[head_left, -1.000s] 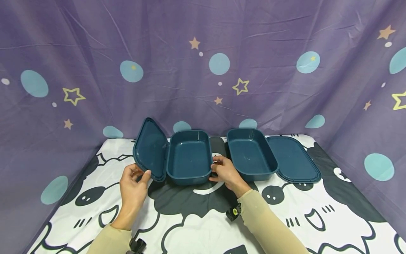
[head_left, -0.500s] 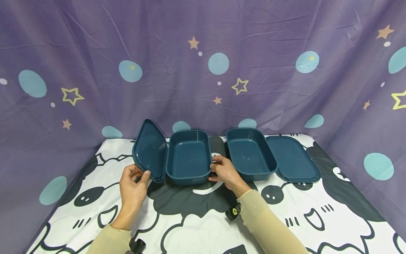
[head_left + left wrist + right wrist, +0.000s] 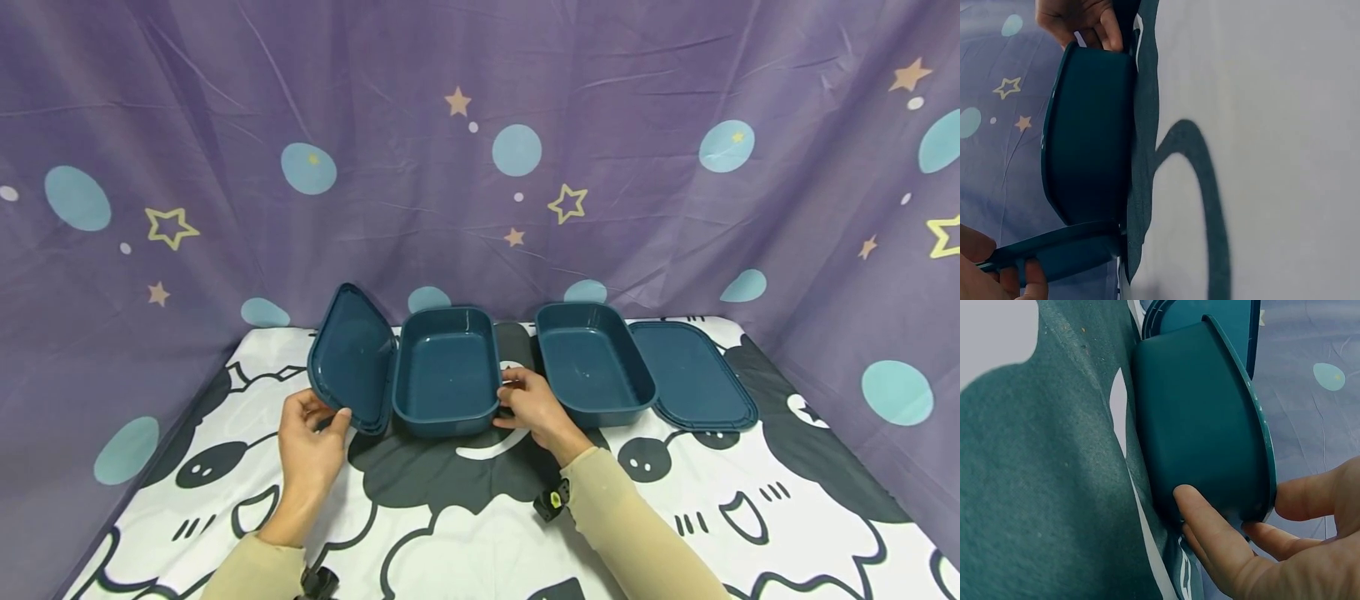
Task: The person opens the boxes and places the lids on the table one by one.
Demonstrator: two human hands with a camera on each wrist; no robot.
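Note:
A dark blue lid [image 3: 350, 362] stands tilted on its right-hand long edge beside a matching rectangular food container [image 3: 447, 372]. My left hand [image 3: 310, 446] pinches the lid's near left corner between thumb and fingers; in the left wrist view the lid [image 3: 1066, 247] leans away from the container's wall [image 3: 1088, 131]. My right hand [image 3: 536, 412] rests its fingertips on the container's right side. Close up in the right wrist view, the fingers [image 3: 1210, 528] lie along the outer wall and another digit reaches the rim [image 3: 1257, 406]. The container is upright, with nothing inside.
To the right stands a second dark blue container [image 3: 596, 367], also without contents. Its lid [image 3: 693, 375] lies flat beside it. A cartoon-print cloth [image 3: 480, 542] covers the table, and a purple curtain [image 3: 397, 167] hangs behind.
The lid has tipped slightly further left and down, and my left hand has shifted left with it. My right hand and both containers have stayed in place.

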